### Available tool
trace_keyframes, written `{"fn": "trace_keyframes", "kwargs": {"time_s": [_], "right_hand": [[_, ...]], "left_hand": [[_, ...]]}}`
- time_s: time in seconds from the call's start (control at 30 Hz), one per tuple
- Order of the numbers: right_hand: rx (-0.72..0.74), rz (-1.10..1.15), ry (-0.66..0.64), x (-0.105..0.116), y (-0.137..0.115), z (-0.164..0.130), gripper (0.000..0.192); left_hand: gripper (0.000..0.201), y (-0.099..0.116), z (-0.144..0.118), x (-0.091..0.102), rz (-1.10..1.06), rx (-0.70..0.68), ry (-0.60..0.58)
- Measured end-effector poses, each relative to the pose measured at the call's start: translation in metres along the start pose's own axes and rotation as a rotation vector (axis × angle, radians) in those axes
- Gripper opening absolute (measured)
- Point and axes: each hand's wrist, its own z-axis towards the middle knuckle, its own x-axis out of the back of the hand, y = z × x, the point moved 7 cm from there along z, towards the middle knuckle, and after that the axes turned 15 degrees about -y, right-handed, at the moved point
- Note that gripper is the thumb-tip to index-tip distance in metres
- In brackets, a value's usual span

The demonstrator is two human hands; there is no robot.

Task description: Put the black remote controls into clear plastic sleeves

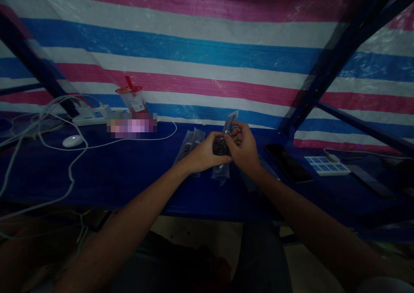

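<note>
Over the middle of the blue table, both hands meet at a narrow clear plastic bag [221,171] with something dark and shiny inside; its exact kind cannot be made out. My left hand [205,153] is closed around the bag from the left, thumb along its near side. From the right, my right hand [243,145] pinches the bag with curled fingers, above the left thumb. Just left of the hands lie more clear plastic bags [186,145] with dark contents. Another flat clear bag [270,169] is partly hidden beneath my right forearm.
Right of the hands lie a black phone [287,163], a white-and-blue power strip [326,166] and a flat slab [370,181]. At left are a mouse [73,141], tangled white cables [70,172] and a lidded cup [133,101]. A striped sheet [207,47] hangs behind, between blue posts [333,64].
</note>
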Motion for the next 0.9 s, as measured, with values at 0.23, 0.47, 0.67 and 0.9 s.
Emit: {"fn": "trace_keyframes", "kwargs": {"time_s": [0.23, 0.47, 0.67, 0.9], "right_hand": [[0.059, 0.326, 0.002, 0.005, -0.001, 0.002, 0.016], [-0.155, 0.713, -0.035, 0.015, 0.017, 0.013, 0.028], [-0.206, 1.011, -0.131, 0.003, 0.004, 0.01, 0.03], [-0.294, 1.149, 0.171, 0.031, 0.032, 0.014, 0.022]], "left_hand": [[0.052, 0.002, 0.005, 0.007, -0.492, -0.03, -0.027], [0.048, 0.015, 0.002, -0.003, -0.684, -0.038, -0.297], [0.037, 0.007, -0.002, -0.031, -0.703, 0.085, -0.461], [0.05, -0.007, -0.004, -0.026, -0.285, 0.189, -0.394]]}}
